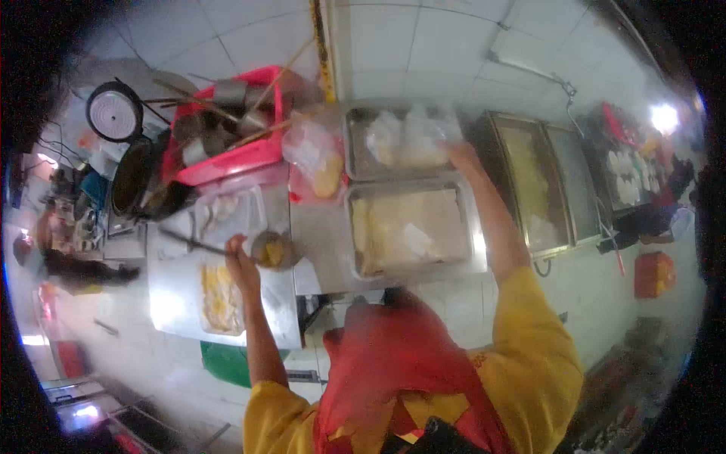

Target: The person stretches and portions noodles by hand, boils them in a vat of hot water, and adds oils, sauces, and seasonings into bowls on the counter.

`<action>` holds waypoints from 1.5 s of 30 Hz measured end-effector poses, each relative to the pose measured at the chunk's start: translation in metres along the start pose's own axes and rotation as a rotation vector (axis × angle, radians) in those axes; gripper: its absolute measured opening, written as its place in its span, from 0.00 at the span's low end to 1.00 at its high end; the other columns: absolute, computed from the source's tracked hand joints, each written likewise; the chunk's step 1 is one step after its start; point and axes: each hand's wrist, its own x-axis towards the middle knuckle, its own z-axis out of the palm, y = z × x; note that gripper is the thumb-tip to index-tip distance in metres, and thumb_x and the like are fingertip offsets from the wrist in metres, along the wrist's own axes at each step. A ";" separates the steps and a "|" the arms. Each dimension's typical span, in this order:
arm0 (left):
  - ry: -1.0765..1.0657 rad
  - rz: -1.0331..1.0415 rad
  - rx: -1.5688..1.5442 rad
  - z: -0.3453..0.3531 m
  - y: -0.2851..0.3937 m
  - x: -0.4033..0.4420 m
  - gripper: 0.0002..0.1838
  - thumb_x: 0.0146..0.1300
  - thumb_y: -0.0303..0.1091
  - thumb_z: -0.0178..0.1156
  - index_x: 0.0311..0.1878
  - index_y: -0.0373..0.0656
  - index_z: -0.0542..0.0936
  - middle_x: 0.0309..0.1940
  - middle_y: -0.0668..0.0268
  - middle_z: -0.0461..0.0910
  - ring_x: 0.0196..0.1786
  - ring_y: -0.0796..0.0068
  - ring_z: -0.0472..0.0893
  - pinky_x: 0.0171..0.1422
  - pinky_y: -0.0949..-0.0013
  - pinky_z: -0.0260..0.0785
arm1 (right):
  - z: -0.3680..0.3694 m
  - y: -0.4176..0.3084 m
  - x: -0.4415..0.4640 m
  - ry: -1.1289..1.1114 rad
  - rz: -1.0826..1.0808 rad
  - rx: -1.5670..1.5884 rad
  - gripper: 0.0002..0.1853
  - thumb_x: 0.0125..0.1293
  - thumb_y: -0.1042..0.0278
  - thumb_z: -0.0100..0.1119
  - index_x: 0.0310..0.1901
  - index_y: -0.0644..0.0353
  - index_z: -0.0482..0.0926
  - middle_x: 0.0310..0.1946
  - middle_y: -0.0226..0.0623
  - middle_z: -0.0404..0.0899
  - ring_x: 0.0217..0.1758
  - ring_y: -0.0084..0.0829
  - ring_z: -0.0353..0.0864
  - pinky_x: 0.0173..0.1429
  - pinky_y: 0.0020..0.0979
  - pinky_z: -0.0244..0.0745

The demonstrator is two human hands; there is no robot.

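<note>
At nine o'clock, a long-handled ladle (274, 251) sits in the curled fingers of the left hand (239, 261), while toward one o'clock the right hand (462, 157), its grip too blurred to tell, meets a plastic bag (425, 138).

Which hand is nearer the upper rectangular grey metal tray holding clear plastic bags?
Right. The right hand is at the right end of the tray, by the bags; the left hand is farther, lower left, gripping a round metal ladle.
</note>
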 end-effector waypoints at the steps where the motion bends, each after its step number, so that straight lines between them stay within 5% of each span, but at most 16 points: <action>1: 0.029 0.093 0.290 -0.001 0.010 -0.007 0.16 0.66 0.36 0.43 0.45 0.32 0.71 0.48 0.55 0.69 0.51 0.69 0.70 0.55 0.68 0.61 | 0.014 0.019 0.031 0.110 -0.035 -0.073 0.18 0.56 0.55 0.57 0.35 0.64 0.77 0.27 0.45 0.78 0.37 0.40 0.78 0.42 0.37 0.70; 2: 0.064 0.183 0.583 -0.006 0.019 -0.018 0.20 0.67 0.39 0.43 0.52 0.32 0.69 0.54 0.53 0.66 0.57 0.67 0.67 0.60 0.68 0.58 | 0.028 0.032 0.053 0.216 -0.071 -0.145 0.17 0.56 0.54 0.56 0.33 0.63 0.77 0.26 0.45 0.77 0.37 0.40 0.78 0.41 0.38 0.70; 4: 0.193 -0.187 0.010 -0.024 -0.030 -0.037 0.28 0.67 0.43 0.43 0.63 0.35 0.56 0.62 0.49 0.56 0.62 0.61 0.61 0.64 0.64 0.55 | 0.049 0.051 0.083 0.304 -0.154 -0.041 0.16 0.57 0.55 0.55 0.32 0.63 0.77 0.26 0.45 0.77 0.36 0.42 0.78 0.40 0.38 0.70; 6: 0.459 -0.458 0.285 0.022 0.084 -0.056 0.32 0.66 0.46 0.44 0.66 0.37 0.49 0.62 0.46 0.53 0.63 0.56 0.59 0.64 0.60 0.55 | 0.062 0.047 0.087 0.371 -0.230 0.040 0.16 0.58 0.55 0.54 0.31 0.62 0.77 0.25 0.45 0.77 0.36 0.43 0.78 0.39 0.39 0.70; 9: 0.637 -0.252 0.449 0.053 0.091 -0.097 0.30 0.66 0.47 0.40 0.63 0.34 0.51 0.62 0.47 0.53 0.62 0.56 0.60 0.66 0.56 0.55 | 0.028 0.003 0.046 0.387 -0.552 -0.139 0.14 0.61 0.58 0.51 0.30 0.61 0.77 0.27 0.45 0.78 0.34 0.43 0.78 0.37 0.38 0.71; 11: 0.564 -0.184 0.255 0.108 0.116 -0.101 0.26 0.67 0.43 0.41 0.60 0.33 0.57 0.58 0.49 0.58 0.60 0.59 0.62 0.65 0.58 0.55 | -0.001 -0.033 0.018 0.182 -0.560 0.262 0.13 0.62 0.61 0.49 0.29 0.62 0.77 0.27 0.42 0.79 0.33 0.36 0.79 0.38 0.33 0.71; 16: -0.349 0.001 -0.021 0.217 0.123 -0.036 0.25 0.61 0.28 0.50 0.60 0.37 0.58 0.57 0.58 0.63 0.61 0.64 0.63 0.62 0.66 0.56 | -0.068 -0.094 -0.021 -0.060 -0.556 0.408 0.12 0.63 0.61 0.49 0.30 0.62 0.76 0.25 0.33 0.78 0.30 0.25 0.77 0.37 0.27 0.70; 20: -0.503 -0.111 -0.393 0.285 0.177 0.027 0.26 0.62 0.36 0.50 0.62 0.38 0.58 0.58 0.57 0.62 0.61 0.65 0.63 0.61 0.67 0.59 | -0.119 -0.144 -0.072 -0.248 -0.449 0.816 0.12 0.64 0.61 0.49 0.32 0.59 0.76 0.25 0.28 0.75 0.29 0.23 0.74 0.35 0.25 0.70; 22: -0.907 -0.862 -1.062 0.293 0.187 0.046 0.26 0.64 0.41 0.48 0.61 0.39 0.60 0.59 0.59 0.63 0.61 0.65 0.64 0.62 0.64 0.60 | -0.112 -0.154 -0.077 -0.251 -0.404 0.993 0.12 0.64 0.60 0.48 0.32 0.59 0.76 0.26 0.28 0.75 0.30 0.23 0.73 0.35 0.25 0.69; 26: -1.069 -0.881 -0.913 0.293 0.172 0.024 0.25 0.62 0.45 0.49 0.58 0.41 0.65 0.55 0.57 0.69 0.56 0.58 0.70 0.57 0.46 0.64 | -0.084 -0.113 -0.057 -0.341 -0.257 1.015 0.14 0.63 0.56 0.49 0.32 0.58 0.76 0.28 0.29 0.74 0.31 0.22 0.73 0.35 0.25 0.70; 28: -1.053 -0.324 -0.591 0.290 0.163 0.009 0.23 0.63 0.43 0.47 0.58 0.40 0.65 0.55 0.57 0.69 0.56 0.58 0.71 0.56 0.48 0.66 | -0.080 -0.097 -0.079 -0.312 -0.180 1.051 0.13 0.63 0.56 0.51 0.35 0.58 0.76 0.30 0.29 0.74 0.34 0.21 0.73 0.37 0.24 0.70; 31: -1.051 -0.874 -0.812 0.278 0.195 -0.016 0.21 0.64 0.40 0.47 0.57 0.40 0.66 0.54 0.57 0.69 0.55 0.59 0.72 0.56 0.51 0.67 | -0.076 -0.078 -0.116 -0.301 -0.013 1.111 0.14 0.62 0.56 0.52 0.40 0.58 0.76 0.34 0.30 0.76 0.37 0.22 0.74 0.41 0.25 0.71; 38: -1.097 -0.772 -0.691 0.253 0.133 -0.047 0.22 0.62 0.39 0.50 0.57 0.39 0.66 0.53 0.57 0.70 0.54 0.62 0.72 0.55 0.53 0.69 | -0.028 -0.015 -0.208 -0.388 0.055 1.093 0.22 0.63 0.52 0.50 0.48 0.63 0.71 0.45 0.37 0.73 0.41 0.27 0.77 0.41 0.27 0.76; 40: -1.151 -0.075 -0.305 0.241 0.101 -0.058 0.23 0.61 0.41 0.52 0.56 0.39 0.67 0.50 0.58 0.72 0.52 0.61 0.73 0.53 0.54 0.70 | -0.010 0.003 -0.232 -0.466 0.145 1.084 0.22 0.63 0.54 0.50 0.50 0.65 0.70 0.47 0.38 0.72 0.42 0.28 0.76 0.41 0.27 0.76; 44: -1.101 -0.122 -0.328 0.249 0.032 -0.092 0.22 0.61 0.45 0.51 0.54 0.41 0.68 0.48 0.58 0.73 0.50 0.62 0.74 0.51 0.54 0.71 | 0.046 0.054 -0.247 -0.384 0.114 0.959 0.20 0.64 0.56 0.49 0.47 0.67 0.71 0.43 0.40 0.74 0.40 0.30 0.78 0.41 0.26 0.77; 45: -1.022 -0.586 -0.473 0.247 0.048 -0.095 0.20 0.62 0.45 0.50 0.52 0.42 0.69 0.47 0.58 0.73 0.50 0.63 0.74 0.50 0.54 0.71 | 0.051 0.056 -0.252 -0.338 0.092 0.916 0.21 0.64 0.55 0.49 0.46 0.67 0.72 0.38 0.40 0.76 0.37 0.30 0.79 0.40 0.25 0.78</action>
